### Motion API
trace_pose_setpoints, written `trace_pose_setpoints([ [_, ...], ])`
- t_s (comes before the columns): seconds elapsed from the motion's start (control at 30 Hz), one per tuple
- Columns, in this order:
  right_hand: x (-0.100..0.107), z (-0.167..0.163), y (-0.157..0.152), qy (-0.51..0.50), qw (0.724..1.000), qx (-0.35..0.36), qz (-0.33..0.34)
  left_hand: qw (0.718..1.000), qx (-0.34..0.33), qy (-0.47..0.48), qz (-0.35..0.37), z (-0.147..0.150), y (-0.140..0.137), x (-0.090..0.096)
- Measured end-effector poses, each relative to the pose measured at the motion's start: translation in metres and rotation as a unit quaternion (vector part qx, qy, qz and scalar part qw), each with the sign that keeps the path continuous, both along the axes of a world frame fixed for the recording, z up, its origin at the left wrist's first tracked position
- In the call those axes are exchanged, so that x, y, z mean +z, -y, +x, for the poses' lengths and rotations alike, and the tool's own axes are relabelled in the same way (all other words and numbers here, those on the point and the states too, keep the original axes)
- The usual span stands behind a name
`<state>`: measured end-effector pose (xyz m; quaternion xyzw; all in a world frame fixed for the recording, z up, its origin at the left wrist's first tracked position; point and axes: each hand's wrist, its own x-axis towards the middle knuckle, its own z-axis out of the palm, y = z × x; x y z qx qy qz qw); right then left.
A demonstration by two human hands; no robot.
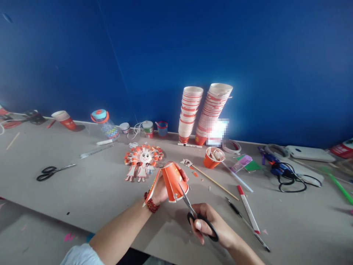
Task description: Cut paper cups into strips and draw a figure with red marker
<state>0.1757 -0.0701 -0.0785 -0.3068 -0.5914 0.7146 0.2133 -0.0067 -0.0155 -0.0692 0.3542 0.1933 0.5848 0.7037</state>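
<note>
My left hand (160, 189) grips an orange paper cup (171, 181) from behind, so most of its fingers are hidden. The cup is turned bottom up, and a cut flap of its wall stands out to the left. In my right hand (209, 222) are black-handled scissors (202, 222), fingers through the loops. Their blades touch the cup's lower right side near the rim. Just beyond the cup, paper-cut dolls (145, 159) with orange and white curls lie on the table.
Two tall stacks of paper cups (191, 114) stand against the blue wall. A cup of paper scraps (213, 157), a wooden stick (215, 181), a red-capped marker (248, 209) and a pen (247, 222) lie rightward. Other scissors (55, 170) and a water bottle (106, 125) are leftward.
</note>
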Motion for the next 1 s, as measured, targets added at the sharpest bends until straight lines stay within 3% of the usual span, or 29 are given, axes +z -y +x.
trace_pose_setpoints([
  [0.5,0.0081,-0.0037,0.0009,0.013,1.0,-0.008,-0.015,1.0,-0.003,-0.012,-0.005,0.0001,0.001,0.0019],
  [1.0,0.0024,-0.0027,0.0021,0.031,0.999,-0.004,-0.025,0.999,0.039,-0.009,-0.006,0.0005,-0.0024,-0.0013],
])
